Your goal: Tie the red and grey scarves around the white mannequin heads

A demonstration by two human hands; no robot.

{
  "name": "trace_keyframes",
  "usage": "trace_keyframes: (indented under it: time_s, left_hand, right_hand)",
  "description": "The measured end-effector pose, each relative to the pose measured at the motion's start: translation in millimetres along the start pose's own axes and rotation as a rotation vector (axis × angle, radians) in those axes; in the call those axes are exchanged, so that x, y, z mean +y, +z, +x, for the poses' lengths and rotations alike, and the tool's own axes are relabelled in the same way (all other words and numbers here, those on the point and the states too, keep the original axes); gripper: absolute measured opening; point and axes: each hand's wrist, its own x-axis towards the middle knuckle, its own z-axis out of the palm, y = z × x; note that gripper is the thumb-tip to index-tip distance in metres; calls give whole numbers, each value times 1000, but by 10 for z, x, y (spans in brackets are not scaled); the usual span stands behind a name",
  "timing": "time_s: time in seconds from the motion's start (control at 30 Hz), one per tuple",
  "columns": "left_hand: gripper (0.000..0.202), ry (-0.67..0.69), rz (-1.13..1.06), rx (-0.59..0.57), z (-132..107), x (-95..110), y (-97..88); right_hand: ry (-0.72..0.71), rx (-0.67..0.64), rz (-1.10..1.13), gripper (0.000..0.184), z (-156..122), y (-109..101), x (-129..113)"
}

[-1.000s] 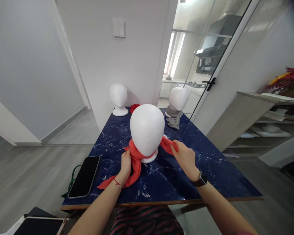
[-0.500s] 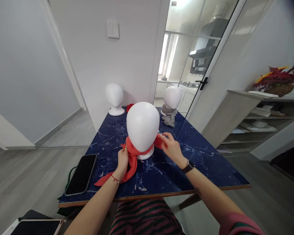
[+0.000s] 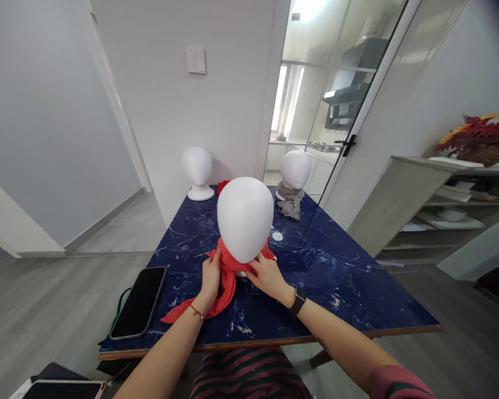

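A white foam mannequin head stands on the dark blue marbled table right in front of me. A red scarf is wrapped round its neck, with one tail trailing toward the table's near edge. My left hand is closed on the scarf at the left of the neck. My right hand pinches the scarf at the front of the neck, just under the head.
A black phone lies on the table's left near corner. Two more white foam heads stand at the far end: a bare head on the left, a second head with a grey scarf. A shelf unit stands right.
My right hand has come in from the head's right side to the front of the neck, bringing the scarf end with it. My left hand has stayed on the scarf.
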Motion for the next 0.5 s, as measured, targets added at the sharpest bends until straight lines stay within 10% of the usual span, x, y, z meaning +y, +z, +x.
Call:
trace_keyframes:
  time_s: [0.3,0.5]
  left_hand:
    - [47,31,86,-26,-35,5,22]
    - [42,82,162,-9,9,-60,-1]
  right_hand:
    - [18,45,414,32,-66,-225,64]
    - [725,255,907,64,-537,-513,167]
